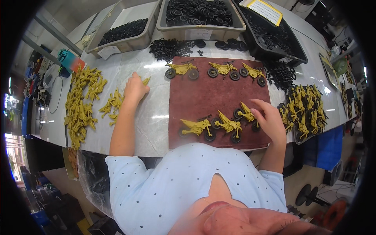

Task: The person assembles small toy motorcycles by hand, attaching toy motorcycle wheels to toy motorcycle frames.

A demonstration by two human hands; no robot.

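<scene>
My left hand is closed over a yellow toy motorcycle body, most of which my fingers hide. Beside that wrist lie a few loose yellow bodies. My right hand is open, thumb and fingers apart, at the right side of the dark red cloth. Its thumb is close to a yellow toy motorcycle with black wheels; whether they touch I cannot tell. Two more motorcycles stand in that near row. Three others form the far row.
A heap of yellow bodies covers the left side, near a teal-orange bottle. Grey bins and a black bin hold black parts. Black pieces lie before them. Wheeled motorcycles pile up at right.
</scene>
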